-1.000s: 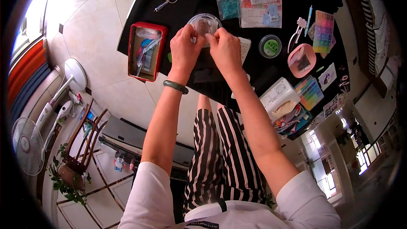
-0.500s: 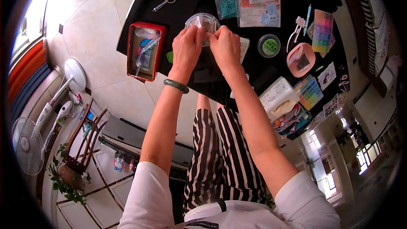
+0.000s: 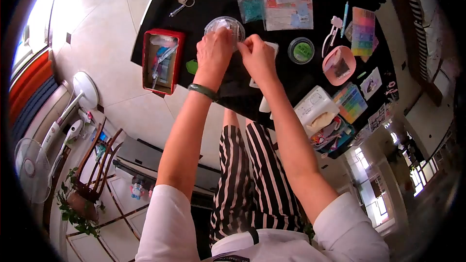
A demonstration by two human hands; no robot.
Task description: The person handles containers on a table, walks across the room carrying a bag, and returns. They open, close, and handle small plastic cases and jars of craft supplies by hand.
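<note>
A clear round plastic tub (image 3: 240, 25) stands on the black table, with something whitish and see-through inside. My left hand (image 3: 214, 54) is at its near left side, fingers curled down over the tub; what they grip is hidden. To the right, my right hand (image 3: 258, 57) has thumb and forefinger pinched together by the tub's near rim. Anything between those fingertips is too small to make out. A white flat item (image 3: 273, 48) lies partly under my right hand. Left of my left wrist, a small green piece (image 3: 192, 67) rests on the table.
A red open box (image 3: 178, 63) holding packets stands at the left edge. Keys (image 3: 187, 1), bead bags (image 3: 252, 9) and a paper sheet (image 3: 291, 17) lie behind. On the right are a green-labelled round tub (image 3: 301, 51), pink bowl (image 3: 332, 75), colour-grid sheet (image 3: 363, 31) and white box (image 3: 310, 104).
My right hand has drawn slightly away from the left, opening a gap between them, and its fingertips sit lower at the tub's rim. The whole view has shifted a little.
</note>
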